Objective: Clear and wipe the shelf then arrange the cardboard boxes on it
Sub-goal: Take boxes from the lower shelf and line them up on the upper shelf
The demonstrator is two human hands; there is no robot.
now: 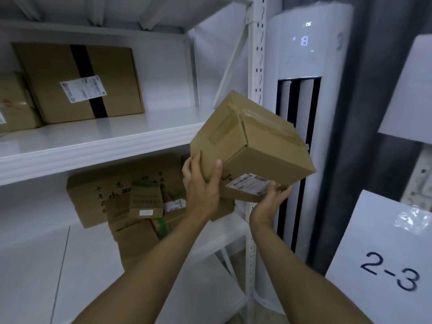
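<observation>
Arranging underway — two boxes (53, 73) shelved at ten o'clock, pile (121, 202) left at eight; left hand (203, 185), right hand (268, 202) curled round tilted box (252, 148).

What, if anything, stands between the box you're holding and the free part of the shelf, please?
Nothing visible: the shelf lies bare from the taped box to the upright post, just beyond the held box.

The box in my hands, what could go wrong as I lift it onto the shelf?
The cardboard box is tilted and held only at its lower end by the left hand and right hand, so it could slip. It is close to the shelf upright and might clip it.
</observation>
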